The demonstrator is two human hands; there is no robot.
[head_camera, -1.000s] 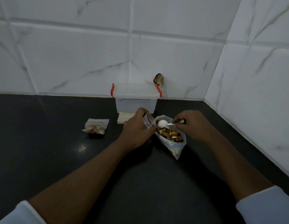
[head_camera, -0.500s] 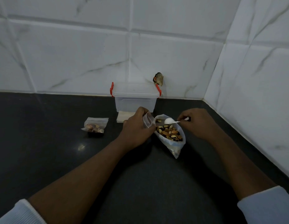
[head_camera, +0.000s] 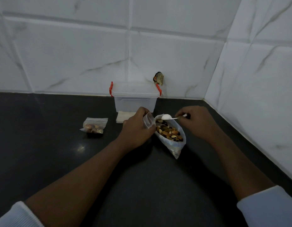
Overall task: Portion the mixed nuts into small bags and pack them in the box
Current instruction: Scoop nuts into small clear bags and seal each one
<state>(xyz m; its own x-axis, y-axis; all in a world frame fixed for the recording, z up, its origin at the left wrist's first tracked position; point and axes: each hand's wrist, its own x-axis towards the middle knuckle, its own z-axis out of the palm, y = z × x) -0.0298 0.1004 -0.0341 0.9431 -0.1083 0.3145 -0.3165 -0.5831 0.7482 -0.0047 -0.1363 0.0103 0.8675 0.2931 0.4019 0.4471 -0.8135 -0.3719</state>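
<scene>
The left hand grips a small clear bag; the right hand pinches the handle of a white spoon. The open bag of mixed nuts lies between both hands. The box stands just behind the left hand, and a filled bag lies to its left.

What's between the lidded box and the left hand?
Head view: a flat pale stack, possibly empty bags, lies on the counter just in front of the box; the left hand covers its near corner.
</scene>
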